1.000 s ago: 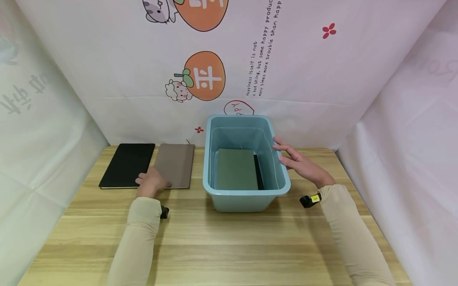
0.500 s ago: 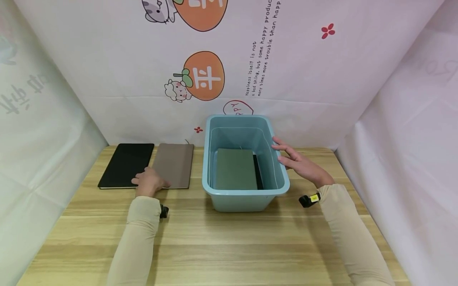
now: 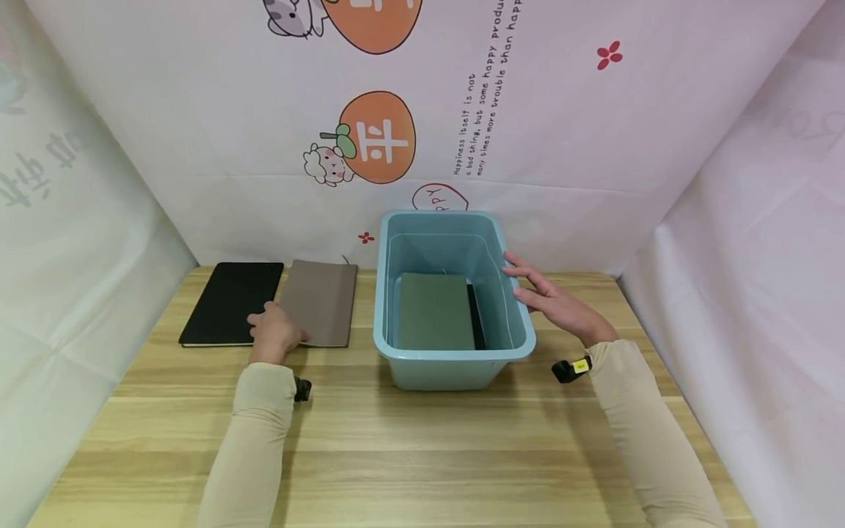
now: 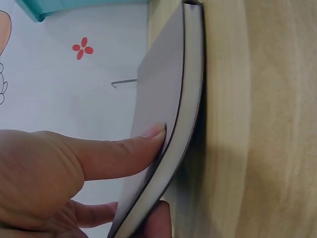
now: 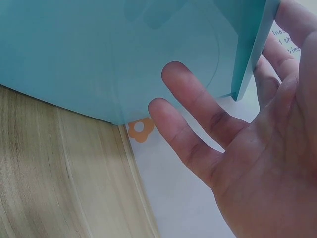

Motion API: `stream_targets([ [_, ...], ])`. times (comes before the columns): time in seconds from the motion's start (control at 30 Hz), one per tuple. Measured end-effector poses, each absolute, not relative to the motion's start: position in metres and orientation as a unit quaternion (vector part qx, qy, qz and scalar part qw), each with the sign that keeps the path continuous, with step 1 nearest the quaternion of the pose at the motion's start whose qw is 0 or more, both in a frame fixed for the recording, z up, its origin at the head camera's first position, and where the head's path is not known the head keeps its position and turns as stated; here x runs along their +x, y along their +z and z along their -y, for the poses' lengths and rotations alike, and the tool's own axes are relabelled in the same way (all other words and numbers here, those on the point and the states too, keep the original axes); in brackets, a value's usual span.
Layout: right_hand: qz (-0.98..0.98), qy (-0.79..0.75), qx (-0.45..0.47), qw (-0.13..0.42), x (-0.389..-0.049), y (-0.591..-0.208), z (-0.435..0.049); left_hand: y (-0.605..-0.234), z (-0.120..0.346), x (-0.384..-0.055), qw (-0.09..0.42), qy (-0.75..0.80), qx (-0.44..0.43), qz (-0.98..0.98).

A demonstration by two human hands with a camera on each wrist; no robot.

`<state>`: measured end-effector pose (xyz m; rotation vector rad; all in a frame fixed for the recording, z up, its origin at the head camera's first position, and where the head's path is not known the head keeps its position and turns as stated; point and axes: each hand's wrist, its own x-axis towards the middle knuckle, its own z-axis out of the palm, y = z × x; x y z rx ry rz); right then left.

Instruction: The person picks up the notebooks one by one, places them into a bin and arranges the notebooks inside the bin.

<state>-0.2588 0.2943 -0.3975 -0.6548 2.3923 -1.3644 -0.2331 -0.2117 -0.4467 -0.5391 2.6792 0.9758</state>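
My left hand (image 3: 273,334) pinches the near left corner of a grey-brown notebook (image 3: 325,304). In the left wrist view, the thumb (image 4: 124,153) presses on the cover and a fingertip lies under the bent-up page block (image 4: 190,64). That corner is raised off the table, while the far end stays low. Left of it a black notebook (image 3: 227,308) lies flat, partly behind my hand. My right hand (image 3: 557,304) rests against the right rim of a blue plastic bin (image 3: 455,372), its fingers spread and mostly straight along rim and outer wall (image 5: 99,59).
Inside the bin lie a dark green notebook (image 3: 436,315) and, at its right, a black-edged one (image 3: 477,319). The bin stands on a wooden table (image 3: 422,462) close to a printed white cloth (image 3: 561,132) at the back.
The left corner of the grey-brown notebook has come up slightly in my left hand's fingers, which have moved a little. The right hand and the bin have stayed put.
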Motion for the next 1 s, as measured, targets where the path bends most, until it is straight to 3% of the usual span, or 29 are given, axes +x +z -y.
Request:
stream_targets([
  [0.53, -0.827, -0.491, -0.225, 0.157, -0.258, -0.399, -0.294, -0.436, 0.213, -0.226, 0.120, 0.390, -0.142, -0.902],
  [1.0, -0.827, -0.491, -0.228, 0.154, -0.258, -0.399, -0.296, -0.437, 0.211, -0.227, 0.115, 0.561, -0.130, -0.809],
])
